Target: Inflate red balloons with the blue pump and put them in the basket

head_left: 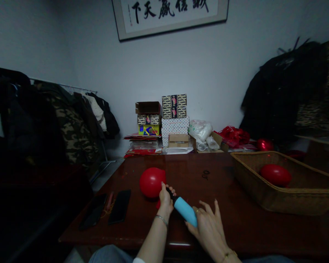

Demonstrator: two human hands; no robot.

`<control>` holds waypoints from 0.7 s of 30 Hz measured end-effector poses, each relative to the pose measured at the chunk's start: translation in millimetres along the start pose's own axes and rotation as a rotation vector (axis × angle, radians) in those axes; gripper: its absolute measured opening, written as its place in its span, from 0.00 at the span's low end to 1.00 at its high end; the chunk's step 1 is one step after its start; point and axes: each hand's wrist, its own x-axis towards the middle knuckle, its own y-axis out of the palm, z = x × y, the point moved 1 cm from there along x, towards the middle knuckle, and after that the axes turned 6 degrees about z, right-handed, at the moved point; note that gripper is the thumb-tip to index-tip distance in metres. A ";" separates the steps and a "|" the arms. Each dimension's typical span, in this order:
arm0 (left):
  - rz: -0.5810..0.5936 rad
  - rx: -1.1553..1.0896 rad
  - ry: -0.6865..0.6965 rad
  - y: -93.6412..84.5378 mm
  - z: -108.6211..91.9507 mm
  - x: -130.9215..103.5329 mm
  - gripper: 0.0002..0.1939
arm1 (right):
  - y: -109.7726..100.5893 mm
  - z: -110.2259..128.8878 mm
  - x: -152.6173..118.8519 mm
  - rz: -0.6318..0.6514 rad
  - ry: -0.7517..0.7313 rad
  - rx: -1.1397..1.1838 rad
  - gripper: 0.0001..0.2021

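A round red balloon [151, 182] is at the centre-left, above the brown table. My left hand [166, 197] is closed around the black end of a light blue pump [185, 211], right against the balloon. The pump slants down to the right. My right hand [209, 223] is beside the pump's lower end, its thumb and palm side against it, with several fingers spread out.
A wicker basket [263, 197] with another red balloon [275, 175] stands at the right. Two dark phones [120, 206] [94, 212] lie left. Small black loops [205, 174] lie mid-table [186, 166]. Boxes [175, 126] and plastic bags [200, 130] are along the back.
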 end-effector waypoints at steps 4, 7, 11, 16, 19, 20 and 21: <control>-0.018 0.000 0.010 2.4 -3.8 -1.3 0.17 | 2.3 -1.0 -3.6 0.018 0.012 0.030 0.19; -0.013 -0.003 0.001 1.3 -5.5 2.7 0.17 | 2.9 -4.6 -7.9 0.011 0.010 0.047 0.19; 0.000 -0.001 0.023 -1.1 -13.7 11.4 0.17 | 5.8 -19.4 -18.8 -0.024 -0.028 0.059 0.20; -0.006 0.018 0.047 3.8 -30.3 18.3 0.18 | 12.0 -47.2 -38.4 -0.074 -0.151 0.009 0.19; 0.001 0.018 0.046 9.5 -35.2 18.5 0.17 | 11.8 -55.5 -46.2 -0.092 -0.167 -0.008 0.19; 0.004 0.015 0.042 11.1 -35.8 18.1 0.17 | 10.9 -56.0 -47.6 -0.098 -0.165 -0.013 0.18; 0.007 0.010 0.037 12.5 -36.0 17.6 0.17 | 9.6 -55.4 -48.4 -0.103 -0.160 -0.017 0.18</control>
